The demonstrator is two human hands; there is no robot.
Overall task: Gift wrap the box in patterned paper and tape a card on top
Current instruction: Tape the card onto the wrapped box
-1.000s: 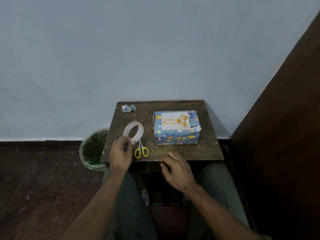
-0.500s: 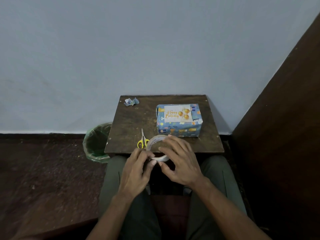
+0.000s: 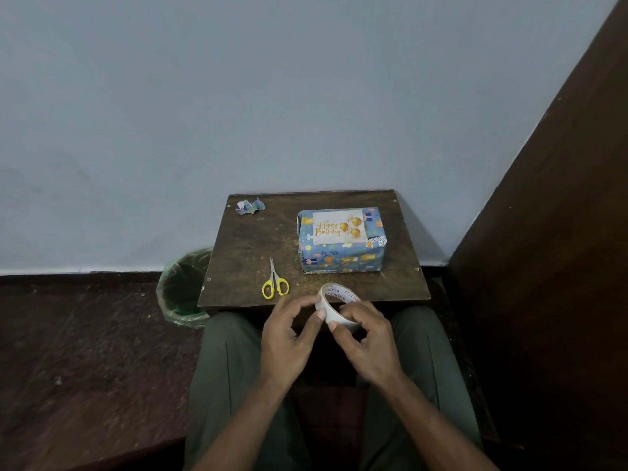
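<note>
Beyond both hands, on the small table [image 3: 244, 253], the box [image 3: 341, 248] sits fully wrapped in patterned paper with the card [image 3: 339, 226] lying on top; whether tape holds it I cannot tell. The left hand [image 3: 289, 341] and right hand [image 3: 368, 345] are close together, both pinching the tape roll [image 3: 334, 305], so taping seems unfinished; the scissors [image 3: 274, 283] lie just ahead of the left hand.

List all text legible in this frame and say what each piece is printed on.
"Happy Birthday": gold script on the card lying on top of the wrapped box.
"WONDER ... TAPE": repeated print on the inner core of the tape roll held by the left hand and right hand; only partly readable, the rest is too small.
Nothing readable on the scissors or paper scrap.
</note>
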